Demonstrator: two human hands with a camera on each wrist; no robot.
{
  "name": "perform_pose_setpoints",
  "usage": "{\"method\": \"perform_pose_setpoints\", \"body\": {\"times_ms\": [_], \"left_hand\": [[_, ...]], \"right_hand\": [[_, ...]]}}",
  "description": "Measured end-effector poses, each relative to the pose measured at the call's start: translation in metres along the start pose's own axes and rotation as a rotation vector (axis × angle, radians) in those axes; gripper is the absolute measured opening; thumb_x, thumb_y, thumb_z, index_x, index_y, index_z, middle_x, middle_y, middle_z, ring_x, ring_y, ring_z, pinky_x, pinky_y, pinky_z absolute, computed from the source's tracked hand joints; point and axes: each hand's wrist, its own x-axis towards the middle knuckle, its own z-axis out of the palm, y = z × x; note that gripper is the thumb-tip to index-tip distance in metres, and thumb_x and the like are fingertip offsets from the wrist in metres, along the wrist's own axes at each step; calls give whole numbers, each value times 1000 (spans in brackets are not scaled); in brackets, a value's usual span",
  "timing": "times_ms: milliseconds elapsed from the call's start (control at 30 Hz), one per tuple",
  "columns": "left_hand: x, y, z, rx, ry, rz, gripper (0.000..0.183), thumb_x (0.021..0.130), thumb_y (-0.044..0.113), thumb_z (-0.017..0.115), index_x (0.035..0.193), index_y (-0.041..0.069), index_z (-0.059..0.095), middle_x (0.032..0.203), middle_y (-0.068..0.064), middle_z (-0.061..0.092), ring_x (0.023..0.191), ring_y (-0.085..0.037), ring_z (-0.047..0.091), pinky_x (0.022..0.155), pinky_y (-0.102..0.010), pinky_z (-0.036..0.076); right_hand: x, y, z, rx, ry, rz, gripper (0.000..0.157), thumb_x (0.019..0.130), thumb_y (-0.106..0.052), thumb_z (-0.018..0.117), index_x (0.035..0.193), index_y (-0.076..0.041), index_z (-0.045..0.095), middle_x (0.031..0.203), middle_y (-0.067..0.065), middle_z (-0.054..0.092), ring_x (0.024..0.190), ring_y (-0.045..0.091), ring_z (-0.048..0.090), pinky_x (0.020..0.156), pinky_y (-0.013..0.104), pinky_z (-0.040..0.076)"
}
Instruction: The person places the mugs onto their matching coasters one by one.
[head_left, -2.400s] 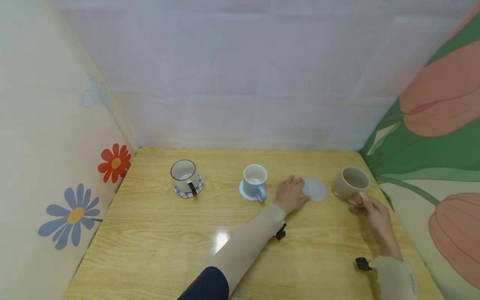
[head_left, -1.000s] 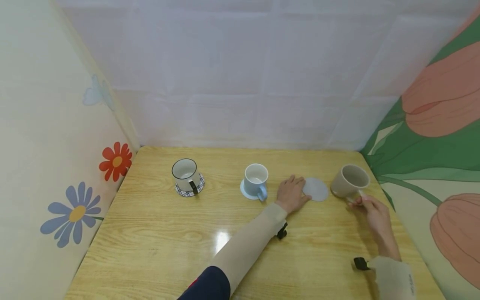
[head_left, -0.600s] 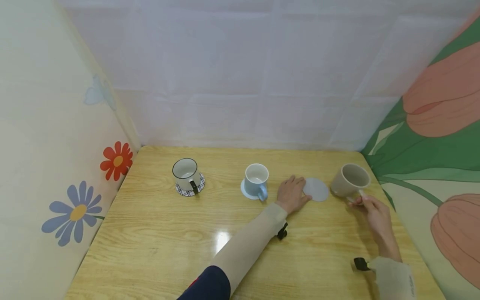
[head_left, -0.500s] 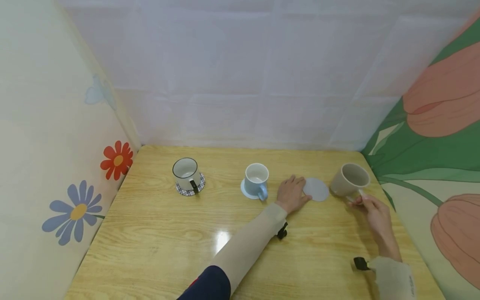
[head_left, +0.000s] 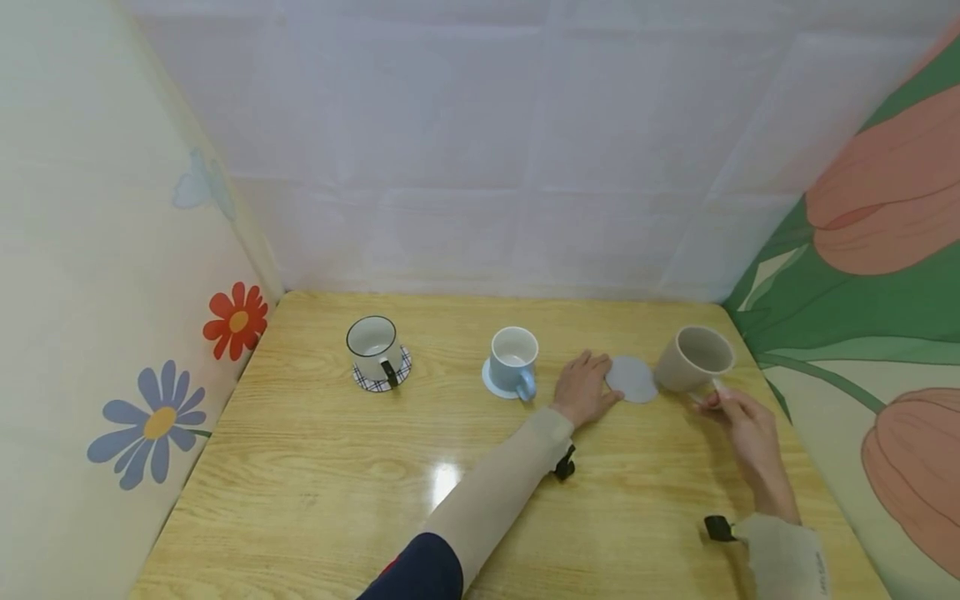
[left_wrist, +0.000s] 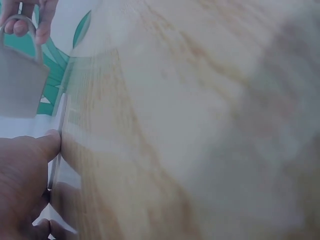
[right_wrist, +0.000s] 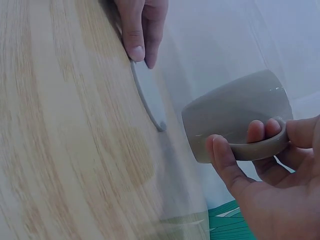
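In the head view my right hand grips the handle of a beige-grey mug. The right wrist view has fingers through the handle and a gap between the mug's base and the table. A round pale grey coaster lies flat just left of this mug, with nothing on it. At the coaster's left edge is my left hand, its thumb and fingers holding the rim. Close to that hand, a blue mug with a white inside stands on a light blue coaster.
A white mug with black rim and handle stands on a checked coaster at the left. The wooden table ends at a white back sheet. Flower-printed sheets flank both sides.
The beige-grey mug and my right hand have shifted slightly left, closer to the grey coaster. My left hand stays at the coaster's edge.
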Motion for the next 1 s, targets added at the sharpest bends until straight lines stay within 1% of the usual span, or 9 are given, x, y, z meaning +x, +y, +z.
{"method": "perform_pose_setpoints", "body": {"times_ms": [200, 467, 600, 733, 1000], "left_hand": [[-5, 1, -3, -4, 29, 12, 66, 104, 57, 63, 159, 22, 51, 168, 9, 45, 160, -20, 35, 132, -34, 30], [-6, 0, -5, -11, 41, 15, 66, 104, 57, 63, 159, 22, 51, 168, 8, 45, 160, -20, 36, 133, -35, 29], [-6, 0, -6, -26, 37, 14, 66, 104, 56, 63, 159, 22, 51, 168, 7, 45, 160, -21, 35, 133, -35, 28], [-6, 0, -6, -36, 29, 14, 66, 104, 55, 63, 159, 22, 50, 169, 7, 44, 161, -21, 34, 134, -35, 25], [-3, 0, -3, -35, 35, 11, 66, 103, 56, 64, 159, 23, 50, 169, 8, 43, 161, -21, 34, 134, -36, 26]], "right_hand": [[0, -2, 4, -29, -14, -10, 30, 112, -6, 51, 98, 16, 65, 95, 4, 74, 89, 12, 77, 88, 20, 63], [4, -3, 10, -14, -49, -3, 29, 112, -3, 50, 98, 19, 64, 94, 6, 74, 89, 14, 77, 90, 23, 64], [6, -4, 12, -55, -57, 10, 30, 112, -6, 51, 96, 15, 66, 94, 4, 73, 89, 12, 77, 89, 22, 64], [6, -4, 13, -68, -56, 23, 29, 112, -7, 51, 96, 11, 68, 95, 2, 72, 89, 11, 77, 89, 21, 63], [6, -2, 19, -17, -59, 20, 29, 112, -4, 50, 95, 10, 69, 94, 4, 73, 89, 13, 77, 90, 23, 64]]}}
